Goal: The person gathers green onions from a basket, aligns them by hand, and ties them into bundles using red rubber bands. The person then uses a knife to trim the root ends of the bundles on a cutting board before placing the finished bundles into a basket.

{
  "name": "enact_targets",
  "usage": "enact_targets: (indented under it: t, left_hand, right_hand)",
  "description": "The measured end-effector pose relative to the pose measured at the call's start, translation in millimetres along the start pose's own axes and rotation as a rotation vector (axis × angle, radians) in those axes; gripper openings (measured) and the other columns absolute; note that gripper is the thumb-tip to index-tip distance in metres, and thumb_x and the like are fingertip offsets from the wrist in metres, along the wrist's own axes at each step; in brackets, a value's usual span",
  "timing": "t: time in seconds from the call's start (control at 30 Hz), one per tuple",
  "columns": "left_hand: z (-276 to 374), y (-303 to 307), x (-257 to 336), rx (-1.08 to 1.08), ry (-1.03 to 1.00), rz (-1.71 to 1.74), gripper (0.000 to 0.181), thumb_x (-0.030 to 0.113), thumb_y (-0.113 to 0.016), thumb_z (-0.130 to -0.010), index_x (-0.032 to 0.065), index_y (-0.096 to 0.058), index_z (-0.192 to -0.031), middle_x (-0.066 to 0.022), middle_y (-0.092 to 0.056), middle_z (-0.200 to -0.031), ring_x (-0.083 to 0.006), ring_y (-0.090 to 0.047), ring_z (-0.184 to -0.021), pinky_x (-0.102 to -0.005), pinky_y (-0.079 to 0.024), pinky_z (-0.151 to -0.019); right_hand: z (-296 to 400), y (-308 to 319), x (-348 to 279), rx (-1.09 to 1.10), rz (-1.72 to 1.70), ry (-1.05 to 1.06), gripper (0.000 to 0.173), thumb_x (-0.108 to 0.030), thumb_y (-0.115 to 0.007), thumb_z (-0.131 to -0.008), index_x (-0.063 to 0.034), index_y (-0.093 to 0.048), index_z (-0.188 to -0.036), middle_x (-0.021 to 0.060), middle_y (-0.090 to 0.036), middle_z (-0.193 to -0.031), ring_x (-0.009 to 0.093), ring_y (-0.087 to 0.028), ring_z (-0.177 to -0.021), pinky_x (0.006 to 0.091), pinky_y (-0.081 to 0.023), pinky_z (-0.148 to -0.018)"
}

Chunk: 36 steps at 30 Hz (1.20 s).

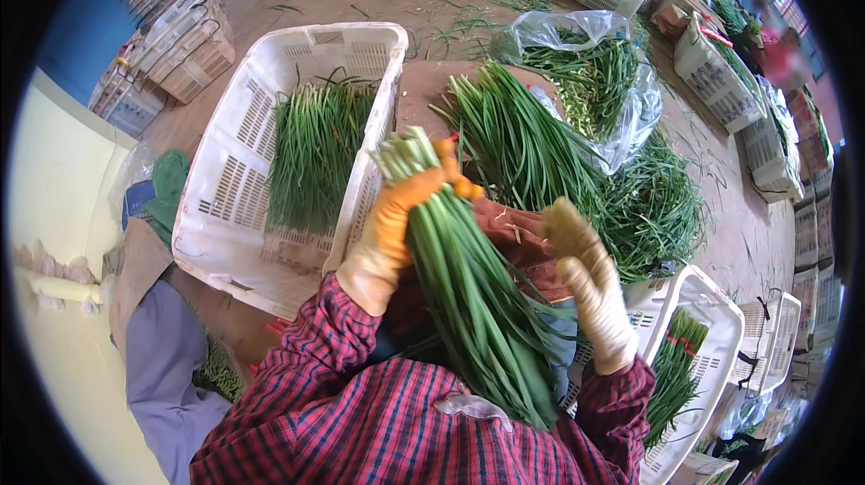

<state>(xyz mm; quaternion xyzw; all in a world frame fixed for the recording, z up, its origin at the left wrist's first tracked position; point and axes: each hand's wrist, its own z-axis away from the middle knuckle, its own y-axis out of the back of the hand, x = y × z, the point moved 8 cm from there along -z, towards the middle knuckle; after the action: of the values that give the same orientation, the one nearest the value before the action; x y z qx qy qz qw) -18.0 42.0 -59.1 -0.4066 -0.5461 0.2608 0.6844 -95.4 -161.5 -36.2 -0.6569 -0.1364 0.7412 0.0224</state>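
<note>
My left hand (405,211), in an orange-and-cream work glove, grips a thick bunch of green garlic chives (466,296) just below its pale cut ends. The leaves hang down across my lap toward my plaid shirt. To the right of the bunch, my right hand (591,289), gloved and slightly blurred, is raised with its fingers apart and nothing in it. A loose heap of chives (520,133) lies just beyond both hands. Left of my left hand stands a white plastic crate (230,167), with chives (321,154) laid side by side inside it.
A clear plastic bag (642,106) of chive scraps sits behind the heap, near a tangled pile (652,201). At my right, another white crate (716,377) holds red-banded chives (676,363). Stacked crates (182,39) stand far left; a person (784,59) is far right.
</note>
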Motion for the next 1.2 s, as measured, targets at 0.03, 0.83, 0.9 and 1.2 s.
enact_targets:
  t: [0.03, 0.83, 0.9, 1.2]
  left_hand:
    - [3, -10, -5, -0.014, 0.001, -0.08, 0.047, 0.014, -0.074, -0.085, 0.0038, -0.057, -0.127, -0.0049, -0.067, -0.098, -0.0213, -0.068, -0.093, -0.0381, -0.056, -0.088]
    - [10, -13, -13, 0.046, 0.072, -0.302, 0.036, 0.016, -0.071, -0.088, 0.0055, -0.062, -0.121, -0.0017, -0.068, -0.102, -0.0117, -0.066, -0.089, -0.0283, -0.055, -0.076]
    - [12, -13, -13, 0.02, 0.065, -0.389, 0.035, 0.022, -0.07, -0.091, 0.0046, -0.065, -0.121, 0.0045, -0.065, -0.101, -0.0053, -0.058, -0.087, -0.0232, -0.045, -0.08]
    - [9, -7, -18, 0.09, 0.078, -0.313, 0.042, 0.017, -0.068, -0.088, 0.0041, -0.06, -0.127, -0.0053, -0.067, -0.109, -0.0162, -0.066, -0.095, -0.033, -0.054, -0.083]
  right_hand:
    - [-9, -1, -9, -0.028, 0.051, 0.016, 0.085, -0.023, -0.075, -0.089, 0.0001, -0.025, -0.154, 0.0155, -0.039, -0.153, 0.024, -0.04, -0.139, 0.0374, -0.031, -0.116]
    - [-66, -40, 18, 0.021, -0.331, -0.184, 0.055, -0.007, -0.07, -0.089, -0.0028, -0.05, -0.14, 0.0068, -0.063, -0.127, 0.015, -0.061, -0.11, 0.0303, -0.048, -0.099]
    - [-63, -46, 19, -0.024, -0.234, -0.221, 0.057, -0.005, -0.072, -0.087, -0.0029, -0.05, -0.14, 0.007, -0.062, -0.128, 0.015, -0.061, -0.111, 0.0302, -0.048, -0.098]
    - [-62, -33, 17, 0.075, -0.312, -0.132, 0.051, -0.004, -0.072, -0.086, -0.0041, -0.054, -0.134, 0.0034, -0.065, -0.121, 0.012, -0.062, -0.104, 0.0283, -0.048, -0.094]
